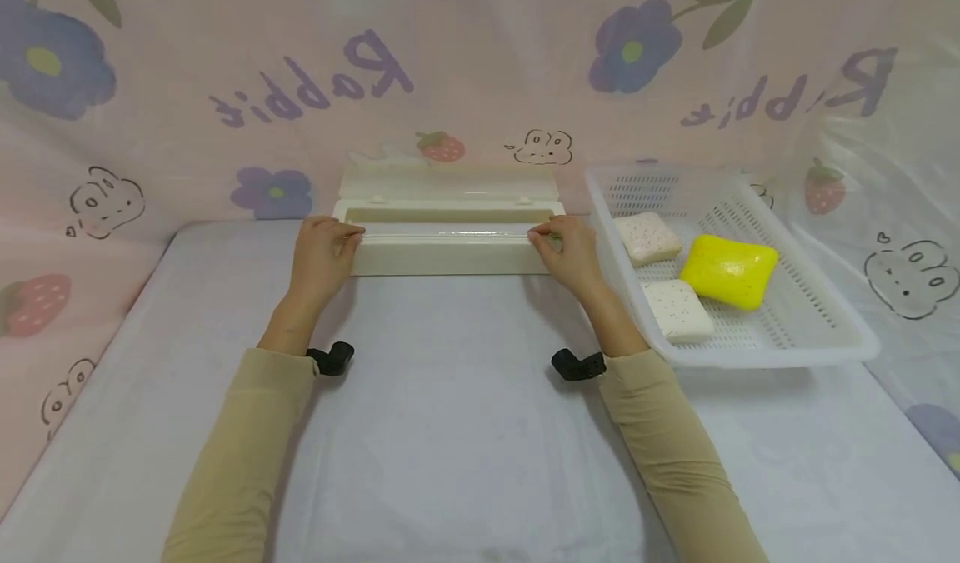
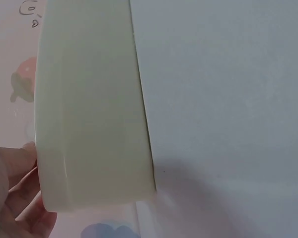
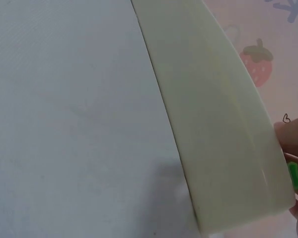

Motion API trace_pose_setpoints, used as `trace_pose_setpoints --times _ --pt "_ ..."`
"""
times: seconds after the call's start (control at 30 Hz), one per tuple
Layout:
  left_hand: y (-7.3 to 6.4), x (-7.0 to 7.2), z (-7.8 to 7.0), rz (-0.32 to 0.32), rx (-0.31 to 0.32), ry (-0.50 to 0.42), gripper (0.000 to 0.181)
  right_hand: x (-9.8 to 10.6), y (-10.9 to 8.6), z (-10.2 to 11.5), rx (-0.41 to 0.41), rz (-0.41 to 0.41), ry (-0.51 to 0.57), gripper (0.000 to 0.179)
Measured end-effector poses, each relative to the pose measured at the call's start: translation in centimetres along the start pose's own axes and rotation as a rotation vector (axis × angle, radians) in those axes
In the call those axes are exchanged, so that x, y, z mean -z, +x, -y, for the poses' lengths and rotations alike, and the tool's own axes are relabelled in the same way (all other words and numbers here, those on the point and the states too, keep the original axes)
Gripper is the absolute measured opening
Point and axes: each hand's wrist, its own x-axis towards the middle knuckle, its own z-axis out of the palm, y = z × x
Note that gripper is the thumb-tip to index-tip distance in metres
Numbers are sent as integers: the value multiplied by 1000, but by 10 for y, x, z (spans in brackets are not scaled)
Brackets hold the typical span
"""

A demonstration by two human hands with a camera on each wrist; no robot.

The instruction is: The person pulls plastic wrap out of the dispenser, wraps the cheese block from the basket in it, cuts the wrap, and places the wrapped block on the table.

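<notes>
Head view: the cling-film dispenser (image 1: 450, 260), lid (image 1: 450, 183) raised, stands by the worktop's (image 1: 450, 438) far edge, between its far corners. My left hand (image 1: 321, 255) and right hand (image 1: 572, 255) are at its ends, thumbs and forefingers narrow, pinching, I judge, the clear film (image 1: 446, 231). Level hands and equal tension should prevent skewing.

Left wrist view: fingers beside the dispenser's end; cannot confirm the pinch.

Right wrist view: likewise, fingertips partly hidden; both corners need matching grip.
</notes>
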Motion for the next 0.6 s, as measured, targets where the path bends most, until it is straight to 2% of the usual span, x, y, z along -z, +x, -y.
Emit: trace_pose_setpoints --times 0.1,0.23,0.47,0.6 --pt "1 -1 1 -41 69 -99 18 -1 2 -2 -39 -20 43 19" --pt "1 -2 2 -76 140 -155 19 -3 4 -3 -84 -37 59 17" --pt "4 -6 1 -88 164 -159 21 -9 8 0 -119 -52 40 15" --pt "4 -5 -1 -66 191 -162 23 -10 8 4 -114 -74 44 17"
